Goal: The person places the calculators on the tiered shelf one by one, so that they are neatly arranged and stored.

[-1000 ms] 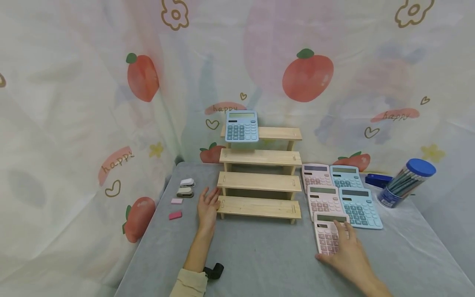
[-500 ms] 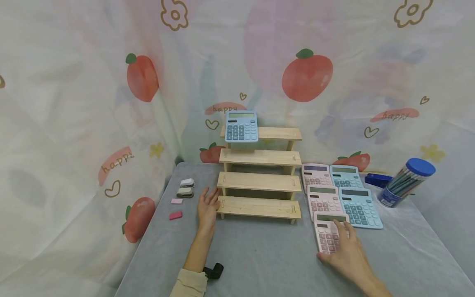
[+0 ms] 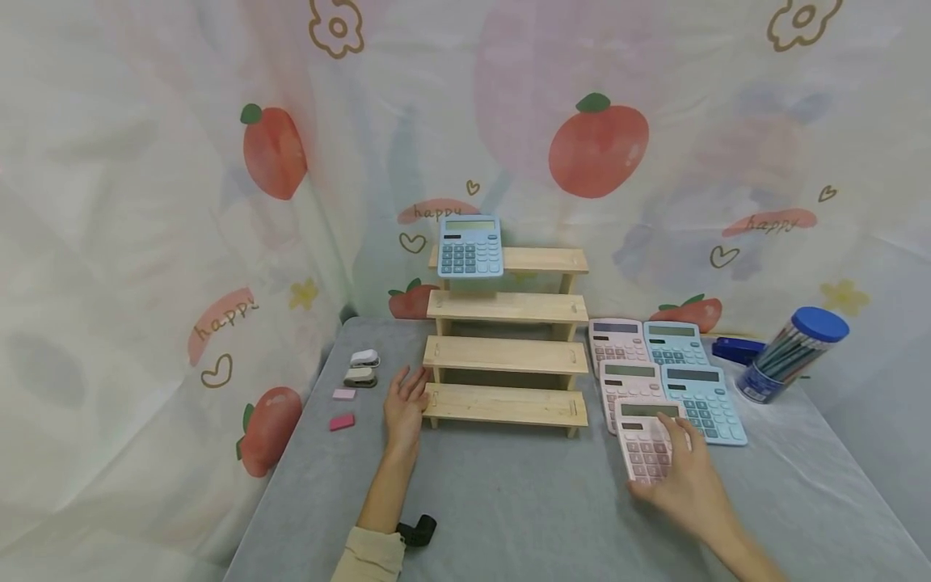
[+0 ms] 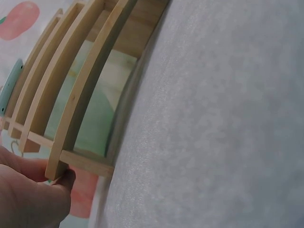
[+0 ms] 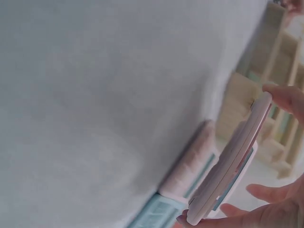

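My right hand (image 3: 689,483) grips a pink calculator (image 3: 643,443) by its edges. In the right wrist view the calculator (image 5: 231,164) is tilted and raised off the grey cloth, with thumb and fingers at opposite ends. Four-tiered wooden steps make up a display shelf (image 3: 502,406) in the middle. At its left side my left hand (image 3: 404,411) pinches the end of the lowest board; the left wrist view shows thumb and fingers round that board end (image 4: 56,170). A light blue calculator (image 3: 469,257) leans on the top step at the left.
Right of the shelf lie pink calculators (image 3: 631,388) and blue calculators (image 3: 704,404) in rows. Behind them are a blue stapler (image 3: 738,350) and a tilted pencil tub (image 3: 781,364). On the left lie small staplers (image 3: 360,377) and pink erasers (image 3: 342,422).
My right hand has lifted the pink calculator from the cloth and moved it slightly up and to the right. The left hand keeps its hold on the shelf.
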A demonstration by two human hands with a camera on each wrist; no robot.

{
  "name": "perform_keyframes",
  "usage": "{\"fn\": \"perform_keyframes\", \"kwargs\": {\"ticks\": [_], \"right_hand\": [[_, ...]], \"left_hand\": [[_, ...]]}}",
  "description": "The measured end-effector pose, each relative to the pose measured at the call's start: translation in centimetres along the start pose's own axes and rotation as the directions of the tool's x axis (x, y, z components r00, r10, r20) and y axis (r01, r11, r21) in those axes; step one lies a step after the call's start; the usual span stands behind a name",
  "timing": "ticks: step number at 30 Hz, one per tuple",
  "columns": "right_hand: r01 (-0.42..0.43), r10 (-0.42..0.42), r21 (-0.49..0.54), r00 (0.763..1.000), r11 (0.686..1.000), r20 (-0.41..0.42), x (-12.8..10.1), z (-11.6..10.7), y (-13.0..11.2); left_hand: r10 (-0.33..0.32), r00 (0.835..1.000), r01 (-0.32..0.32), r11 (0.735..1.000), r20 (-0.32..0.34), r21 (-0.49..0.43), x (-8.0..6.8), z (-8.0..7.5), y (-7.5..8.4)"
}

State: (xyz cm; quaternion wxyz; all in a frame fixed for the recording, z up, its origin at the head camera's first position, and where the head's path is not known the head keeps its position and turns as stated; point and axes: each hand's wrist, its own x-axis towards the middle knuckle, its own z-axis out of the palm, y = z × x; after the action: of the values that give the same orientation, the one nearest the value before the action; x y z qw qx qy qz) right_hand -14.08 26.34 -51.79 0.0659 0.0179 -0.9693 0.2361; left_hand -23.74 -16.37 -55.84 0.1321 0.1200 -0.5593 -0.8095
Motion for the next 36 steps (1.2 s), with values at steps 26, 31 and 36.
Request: {"fn": "perform_keyframes", "kwargs": {"ticks": [26, 31, 36], "right_hand": [[0.148, -0.137, 0.069, 0.980, 0.987, -0.144, 9.2, -8.8, -6.6], [0.139, -0.128, 0.073, 0.982, 0.988, -0.139, 11.6, -9.4, -8.2], [0.142, -0.127, 0.096, 0.980, 0.985, -0.150, 13.6, -9.8, -10.1]], "left_hand": [[0.004, 1.000, -0.004, 1.000, -0.008, -0.006, -0.1, 0.1, 0.0], [-0.003, 1.000, 0.003, 1.000, -0.009, 0.005, 0.1, 0.1, 0.2], [-0.015, 1.000, 0.016, 1.000, -0.009, 0.012, 0.2, 0.0, 0.0]]}}
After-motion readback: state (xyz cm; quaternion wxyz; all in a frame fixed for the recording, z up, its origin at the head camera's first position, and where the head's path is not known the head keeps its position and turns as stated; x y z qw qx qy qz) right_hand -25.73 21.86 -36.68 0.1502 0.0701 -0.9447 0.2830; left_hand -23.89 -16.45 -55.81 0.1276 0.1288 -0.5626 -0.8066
